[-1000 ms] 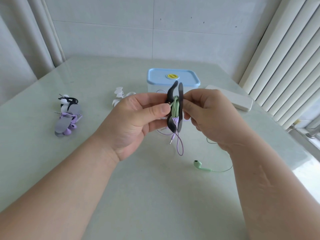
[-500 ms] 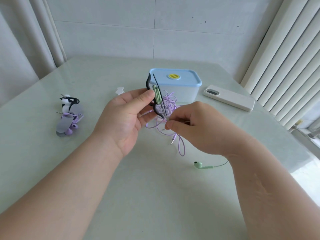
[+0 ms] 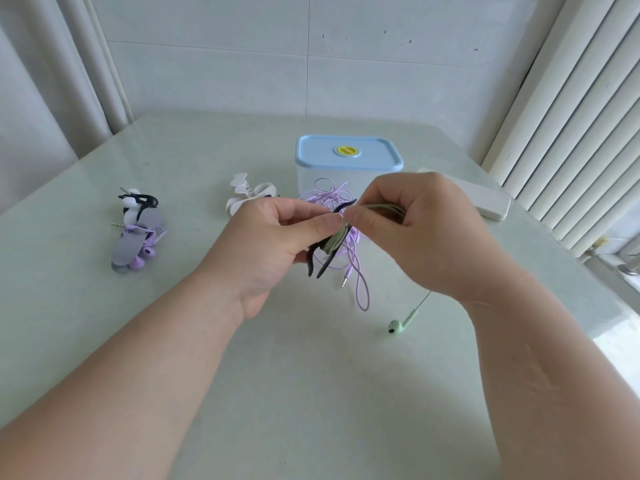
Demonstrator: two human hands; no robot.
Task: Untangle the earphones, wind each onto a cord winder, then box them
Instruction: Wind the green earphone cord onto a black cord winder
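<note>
Head view, centre of frame: the left hand point(image 3: 273, 237) pinched the black cord winder point(image 3: 323, 252), already wrapped with green cord point(image 3: 335, 240); the right hand point(image 3: 419, 230) gripped the free cord. Winding well probably meant steady tension, avoiding the purple earphones point(image 3: 349, 251) behind.

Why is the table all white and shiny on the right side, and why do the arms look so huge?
Head view: daylight from the window side by the blinds glares on the glossy table, washing it white; the wide-angle lens stretches the near forearms and bends the edges; both hands, left hand, right hand, look sharp, not blurred.
</note>
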